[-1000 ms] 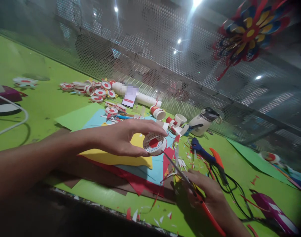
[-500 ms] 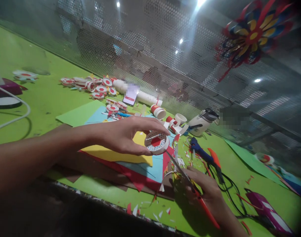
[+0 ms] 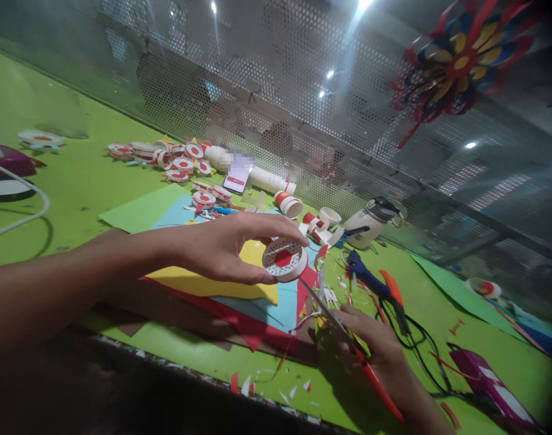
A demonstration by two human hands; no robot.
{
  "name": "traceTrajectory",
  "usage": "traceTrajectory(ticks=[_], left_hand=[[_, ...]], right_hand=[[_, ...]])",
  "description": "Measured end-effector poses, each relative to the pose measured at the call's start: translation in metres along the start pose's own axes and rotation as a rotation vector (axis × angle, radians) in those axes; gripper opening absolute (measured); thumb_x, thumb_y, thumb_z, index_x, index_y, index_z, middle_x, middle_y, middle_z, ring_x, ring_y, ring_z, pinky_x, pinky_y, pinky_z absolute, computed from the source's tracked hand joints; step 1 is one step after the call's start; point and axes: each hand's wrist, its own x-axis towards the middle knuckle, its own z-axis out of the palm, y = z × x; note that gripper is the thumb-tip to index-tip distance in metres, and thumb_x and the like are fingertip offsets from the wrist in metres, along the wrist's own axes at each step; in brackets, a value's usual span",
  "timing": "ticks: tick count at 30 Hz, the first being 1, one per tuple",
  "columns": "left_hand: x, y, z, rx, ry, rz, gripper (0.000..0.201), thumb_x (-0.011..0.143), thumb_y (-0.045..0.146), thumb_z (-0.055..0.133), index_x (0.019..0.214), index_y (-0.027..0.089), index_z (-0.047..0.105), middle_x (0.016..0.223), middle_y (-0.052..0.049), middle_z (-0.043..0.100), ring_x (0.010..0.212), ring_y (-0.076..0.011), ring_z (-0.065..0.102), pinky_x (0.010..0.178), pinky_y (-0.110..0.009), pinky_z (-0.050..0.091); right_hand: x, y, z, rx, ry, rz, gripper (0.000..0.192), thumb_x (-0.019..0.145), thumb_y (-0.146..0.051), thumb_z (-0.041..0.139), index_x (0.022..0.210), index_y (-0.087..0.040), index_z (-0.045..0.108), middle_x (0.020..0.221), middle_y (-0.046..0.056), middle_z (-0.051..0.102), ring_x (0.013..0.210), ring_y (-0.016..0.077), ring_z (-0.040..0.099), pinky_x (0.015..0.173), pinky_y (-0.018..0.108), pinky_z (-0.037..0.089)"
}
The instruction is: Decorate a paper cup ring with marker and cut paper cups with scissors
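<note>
Held much as a second before: left hand (image 3: 226,251) pinching white-and-red paper disc (image 3: 284,260) above coloured sheets (image 3: 258,302), right hand (image 3: 371,347) closed round orange-handled scissors (image 3: 348,338) at five o'clock, blades nearly touching it.

Paper disc (image 3: 284,258) above stacked paper sheets (image 3: 212,284), scissors (image 3: 343,332) to its right.

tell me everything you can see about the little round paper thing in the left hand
The paper disc is a small, shallow round piece, white with a red centre and a ring of fine red marks around it; it looks like cut paper cup. The left hand pinches it at the rim between thumb and fingers, tilted face up above the coloured paper sheets. The scissors in the right hand reach its lower edge.
</note>
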Motion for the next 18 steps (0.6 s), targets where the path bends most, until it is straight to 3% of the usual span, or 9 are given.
traceTrajectory(ticks=[14,18], left_hand=[[-0.0011,-0.0036,0.0009,0.018,-0.01,0.014,0.048,0.084,0.02,0.063,0.13,0.016,0.052,0.125,-0.014,0.061,0.111,-0.0242,0.059,0.098,-0.042,0.048],[-0.0005,-0.0041,0.0011,0.014,-0.009,0.006,0.048,0.083,0.02,0.063,0.13,0.014,0.053,0.124,-0.015,0.061,0.11,-0.0247,0.059,0.097,-0.042,0.049]], right_hand=[[-0.0016,0.0052,0.0013,0.036,-0.015,-0.03,0.03,0.087,-0.02,0.061,0.117,-0.025,0.059,0.095,0.006,0.069,0.081,0.0219,0.066,0.074,0.034,0.052],[-0.0023,0.0053,0.0014,0.059,-0.028,-0.004,0.029,0.087,-0.022,0.061,0.116,-0.024,0.06,0.091,0.006,0.068,0.077,0.0208,0.065,0.07,0.032,0.051]])
